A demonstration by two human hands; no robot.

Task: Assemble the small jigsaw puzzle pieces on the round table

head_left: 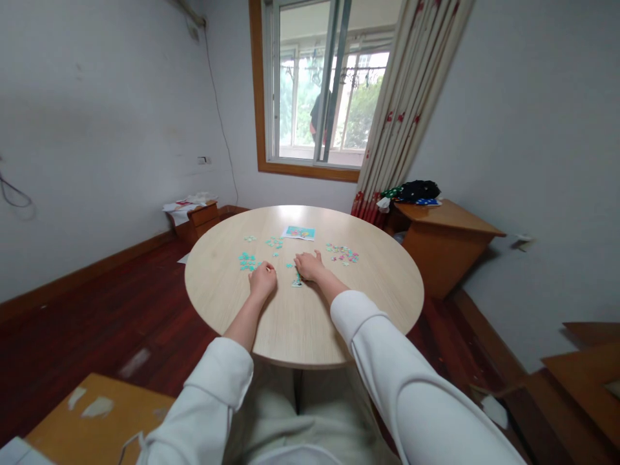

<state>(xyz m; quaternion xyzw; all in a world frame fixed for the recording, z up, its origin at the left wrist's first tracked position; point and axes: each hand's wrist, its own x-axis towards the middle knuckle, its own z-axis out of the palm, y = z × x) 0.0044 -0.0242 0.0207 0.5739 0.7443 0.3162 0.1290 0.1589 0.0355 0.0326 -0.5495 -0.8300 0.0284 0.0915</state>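
Observation:
Small puzzle pieces lie in groups on a round wooden table (300,329). My left hand (263,279) is closed beside the teal pieces (247,261), its fingertips pinched; what they hold is too small to name. My right hand (308,265) rests over a small joined strip of pieces (297,282), fingers bent down to it and partly hiding it; whether they grip a piece is unclear. Further back are more light green pieces (274,243) and a picture sheet (299,233). Pink and green pieces (342,253) are spread to the right of my right hand.
A wooden desk (450,223) with dark cloths (419,190) stands behind the table at right. A small cabinet (204,216) with papers is at back left. Nearer left is a wooden surface (97,420). A person (317,116) shows beyond the window.

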